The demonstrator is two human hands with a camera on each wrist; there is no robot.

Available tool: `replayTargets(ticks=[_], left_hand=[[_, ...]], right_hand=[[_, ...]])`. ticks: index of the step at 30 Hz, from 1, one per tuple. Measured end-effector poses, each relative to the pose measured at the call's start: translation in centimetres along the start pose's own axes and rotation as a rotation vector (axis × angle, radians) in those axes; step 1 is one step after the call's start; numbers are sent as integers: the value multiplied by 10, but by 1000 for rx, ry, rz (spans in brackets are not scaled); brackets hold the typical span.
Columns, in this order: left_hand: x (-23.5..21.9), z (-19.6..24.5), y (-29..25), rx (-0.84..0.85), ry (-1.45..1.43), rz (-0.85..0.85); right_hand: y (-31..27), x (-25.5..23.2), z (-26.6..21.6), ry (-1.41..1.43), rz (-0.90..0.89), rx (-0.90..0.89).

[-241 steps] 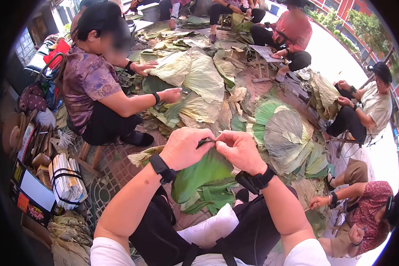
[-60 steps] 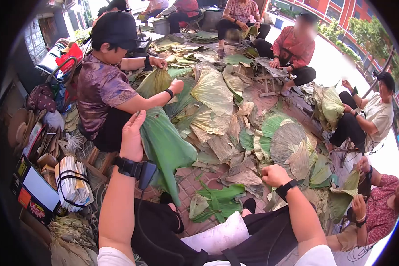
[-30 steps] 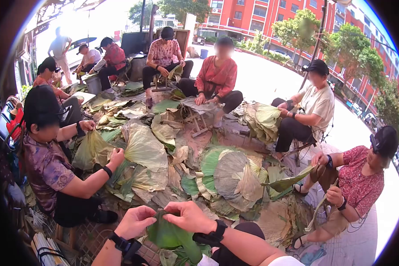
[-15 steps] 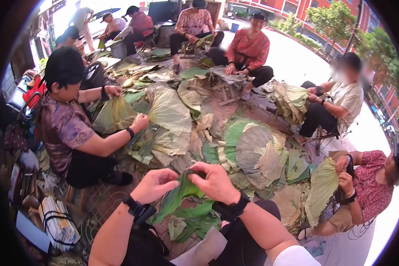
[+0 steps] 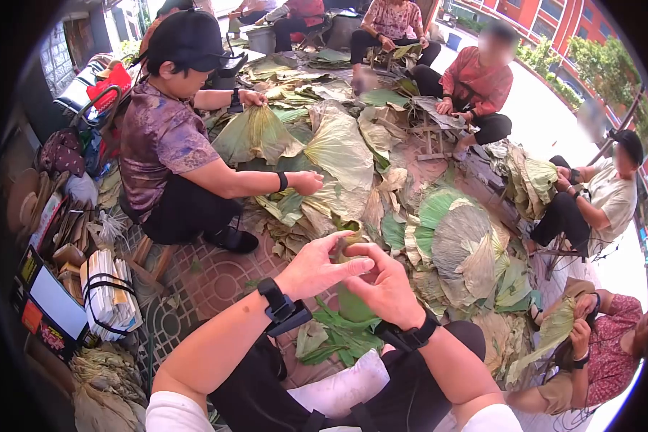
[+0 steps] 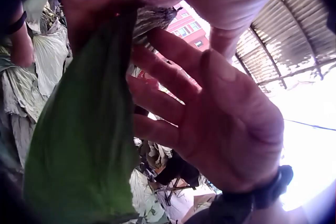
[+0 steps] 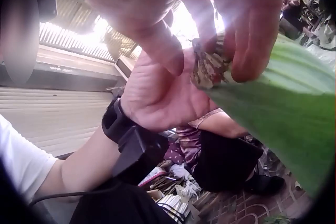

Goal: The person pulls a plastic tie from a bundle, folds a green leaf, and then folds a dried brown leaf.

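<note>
- Head view: the left hand [image 5: 313, 270] and the right hand [image 5: 385, 284] meet above the lap, both at the top of a folded green lotus leaf [image 5: 353, 302] that hangs between them toward the green trimmings [image 5: 335, 338] on the brick floor [image 5: 209, 277]. The left fingers lie nearly straight across the fold, probably to keep it flat; the right fingers curl in behind it. Both forearms angle inward from the shoulders, and each wrist carries a black strap.
- Around them, a heap of lotus leaves [image 5: 342, 155] covers the floor, and a person in a purple shirt [image 5: 162, 140] reaches into it.
- Left wrist view: the leaf [image 6: 84, 145] hangs long and narrow from the left hand's pinching fingers [image 6: 100, 3] at the top edge. The right hand's palm [image 6: 226, 129] faces it, fingers spread and relaxed.
- Right wrist view: the right fingertips [image 7: 247, 50] and thumb pinch the brownish, crumpled leaf tip [image 7: 210, 69], seemingly to gather the fold at one point. The left hand's palm [image 7: 157, 98] sits just behind, opened toward it.
</note>
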State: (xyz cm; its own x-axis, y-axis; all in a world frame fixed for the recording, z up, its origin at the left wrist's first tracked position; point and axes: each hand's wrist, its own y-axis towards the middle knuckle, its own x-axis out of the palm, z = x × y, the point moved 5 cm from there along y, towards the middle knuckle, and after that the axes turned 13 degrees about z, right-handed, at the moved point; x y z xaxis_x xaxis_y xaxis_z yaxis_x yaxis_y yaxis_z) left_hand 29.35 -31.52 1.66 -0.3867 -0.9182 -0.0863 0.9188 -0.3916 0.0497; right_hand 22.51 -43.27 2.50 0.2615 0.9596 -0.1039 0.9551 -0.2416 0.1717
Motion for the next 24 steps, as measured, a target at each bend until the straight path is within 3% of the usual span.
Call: replayTargets(ticks=[2, 3, 4, 5, 9, 10, 12, 14, 16, 24], left_hand=[[-6, 7, 5, 7, 15, 13], [-11, 9, 10, 7, 7, -57], [-15, 9, 12, 8, -1, -129], [-22, 5, 14, 35, -10, -93], [-43, -2, 15, 51, 186, -74], [-44, -1, 15, 140, 164, -77], [-44, 2, 14, 223, 145, -90], [-41, 1, 10, 1, 131, -179], [-36, 6, 9, 6, 193, -221], [-15, 4, 8, 52, 308, -347]], right_hand=[[-2, 10, -21, -151, 8, -294], [-1, 6, -27, -150, 13, -292], [3, 1, -23, -96, -100, -38], [3, -4, -15, -39, -211, 216], [23, -48, -6, -82, -19, 184], [24, -49, -2, -77, -14, 189], [25, -51, -5, -73, 65, 46], [20, -42, -6, -165, 11, 88], [17, -27, -13, -262, -35, -237], [12, -10, 12, -275, -224, 123]])
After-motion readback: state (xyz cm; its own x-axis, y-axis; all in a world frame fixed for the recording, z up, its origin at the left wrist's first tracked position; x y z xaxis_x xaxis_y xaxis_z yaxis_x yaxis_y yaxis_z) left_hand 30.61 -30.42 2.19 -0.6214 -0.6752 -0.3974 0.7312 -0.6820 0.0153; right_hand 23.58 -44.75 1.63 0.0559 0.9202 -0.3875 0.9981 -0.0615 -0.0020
